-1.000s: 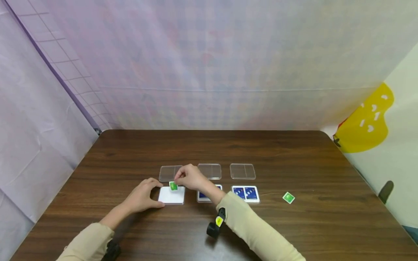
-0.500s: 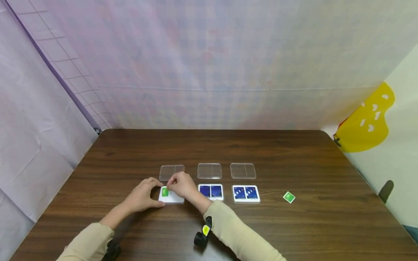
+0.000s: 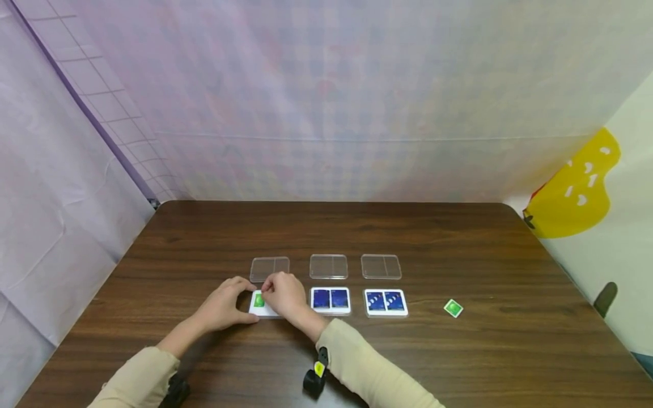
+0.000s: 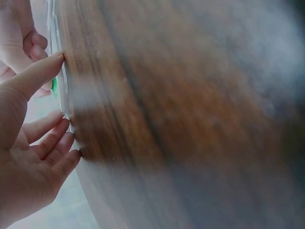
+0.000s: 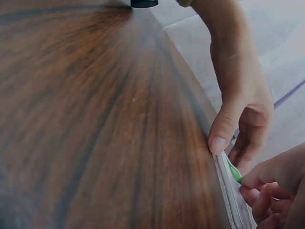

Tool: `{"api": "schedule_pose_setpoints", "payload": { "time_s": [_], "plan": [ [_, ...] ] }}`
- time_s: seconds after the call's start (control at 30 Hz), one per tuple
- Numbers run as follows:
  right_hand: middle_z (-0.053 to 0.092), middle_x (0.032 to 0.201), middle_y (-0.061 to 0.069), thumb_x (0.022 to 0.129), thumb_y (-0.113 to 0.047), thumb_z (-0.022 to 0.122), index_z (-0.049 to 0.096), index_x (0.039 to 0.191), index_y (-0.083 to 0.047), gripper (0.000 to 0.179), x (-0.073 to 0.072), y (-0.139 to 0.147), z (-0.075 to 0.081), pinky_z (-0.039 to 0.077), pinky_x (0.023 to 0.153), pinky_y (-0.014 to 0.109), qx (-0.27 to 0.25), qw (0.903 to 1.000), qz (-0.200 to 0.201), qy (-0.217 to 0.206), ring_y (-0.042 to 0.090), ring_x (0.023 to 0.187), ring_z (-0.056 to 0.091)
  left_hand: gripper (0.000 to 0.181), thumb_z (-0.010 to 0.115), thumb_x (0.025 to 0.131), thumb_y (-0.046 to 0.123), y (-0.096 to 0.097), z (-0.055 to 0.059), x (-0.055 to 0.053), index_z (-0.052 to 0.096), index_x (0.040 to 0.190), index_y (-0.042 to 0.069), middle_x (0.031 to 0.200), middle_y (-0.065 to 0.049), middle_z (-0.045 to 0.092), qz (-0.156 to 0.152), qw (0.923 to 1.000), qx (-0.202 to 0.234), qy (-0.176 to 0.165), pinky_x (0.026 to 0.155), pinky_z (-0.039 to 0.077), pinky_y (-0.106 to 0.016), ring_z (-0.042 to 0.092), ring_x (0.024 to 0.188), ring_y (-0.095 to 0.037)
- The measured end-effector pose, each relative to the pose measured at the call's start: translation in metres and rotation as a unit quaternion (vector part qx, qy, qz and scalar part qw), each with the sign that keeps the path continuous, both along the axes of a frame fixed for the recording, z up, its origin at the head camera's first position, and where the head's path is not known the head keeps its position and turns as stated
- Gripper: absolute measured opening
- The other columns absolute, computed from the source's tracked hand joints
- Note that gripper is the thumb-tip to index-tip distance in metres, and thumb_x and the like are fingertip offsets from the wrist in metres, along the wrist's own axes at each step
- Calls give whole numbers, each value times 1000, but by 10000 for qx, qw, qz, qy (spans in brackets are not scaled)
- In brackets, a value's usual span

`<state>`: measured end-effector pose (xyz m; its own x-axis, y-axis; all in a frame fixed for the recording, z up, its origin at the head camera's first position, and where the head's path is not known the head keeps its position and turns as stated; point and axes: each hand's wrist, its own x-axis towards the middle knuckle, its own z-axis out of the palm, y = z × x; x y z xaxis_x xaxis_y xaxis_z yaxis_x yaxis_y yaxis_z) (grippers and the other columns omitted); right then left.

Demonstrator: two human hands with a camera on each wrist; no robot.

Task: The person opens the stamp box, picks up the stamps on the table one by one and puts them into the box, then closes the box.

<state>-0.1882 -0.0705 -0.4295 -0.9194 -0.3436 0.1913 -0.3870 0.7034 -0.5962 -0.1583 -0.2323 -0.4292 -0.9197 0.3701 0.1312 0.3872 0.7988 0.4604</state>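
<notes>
A flat white case lies at the left end of the near row in the head view. My left hand holds its left end, thumb on the near edge and fingers on the far edge. Over the case's left half is a small green card with a white border, and my right hand pinches its right side between thumb and fingertips. In the right wrist view the green card looks bent and slightly tilted above the case. My right hand hides the case's right half in the head view.
To the right lie two white cases with paired blue cards, a middle one and a right one. Behind the row are three clear lids. Another green card rests farther right on the wooden table.
My right hand has moved left and slightly nearer, bringing the green card from the case's far edge down onto its left half. The left hand stays in place.
</notes>
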Motion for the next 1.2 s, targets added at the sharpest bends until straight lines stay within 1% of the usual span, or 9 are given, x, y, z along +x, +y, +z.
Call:
{"api": "schedule_pose_setpoints", "payload": {
  "time_s": [0.2,0.3,0.47,0.7,0.83,0.9,1.07,1.2],
  "plan": [
    [61,61,-8,67,-11,67,67,68,-17,6,3,-1,0,36,47,17,419,9980,-115,464,6,55,53,53,81,62,28,1,0,-1,61,103,0,105,-11,58,-13,10000,2,7,88,43,-46,52,102,-31],
    [61,62,-7,66,-12,68,66,67,-17,6,3,-1,0,37,47,19,593,9962,-115,625,8,57,55,54,81,62,28,1,0,-1,61,104,0,105,-11,58,-12,10000,1,-7,87,43,-46,52,102,-31],
    [62,63,-6,67,-11,68,66,68,-15,5,3,-2,-1,38,47,19,648,9958,-17,654,9,57,55,54,82,62,28,2,0,-1,61,103,0,105,-11,58,-2,10000,2,-8,88,43,-46,52,102,-31],
    [59,60,-9,66,-12,67,67,71,-16,6,3,1,1,35,46,18,631,9957,95,673,7,55,52,54,82,62,28,2,-1,0,61,103,0,105,-10,58,-3,10000,32,17,87,43,-47,52,102,-31],
    [57,60,-10,68,-14,66,67,72,-17,6,4,8,9,34,46,17,610,9956,197,686,5,55,50,54,82,62,28,2,-1,0,61,103,0,104,-10,58,-5,10000,32,22,87,44,-46,52,102,-31],
    [58,61,-9,69,-14,65,67,73,-16,5,4,15,15,35,47,16,494,9963,275,640,5,55,50,53,82,62,28,2,-2,0,61,103,0,104,-10,58,0,10000,20,2,87,44,-46,52,101,-31],
    [59,63,-7,72,-14,66,66,75,-13,4,0,39,34,37,51,17,225,9976,443,473,5,57,50,55,81,62,28,2,0,0,61,104,0,104,-11,58,10,10000,-28,5,88,43,-46,52,101,-30],
    [58,63,-8,73,-17,67,65,75,-14,5,-5,61,47,38,52,19,177,9979,425,451,4,56,49,56,81,63,30,1,2,1,61,106,0,105,-11,58,12,9999,-100,-18,89,43,-47,52,103,-31]
  ]
}}
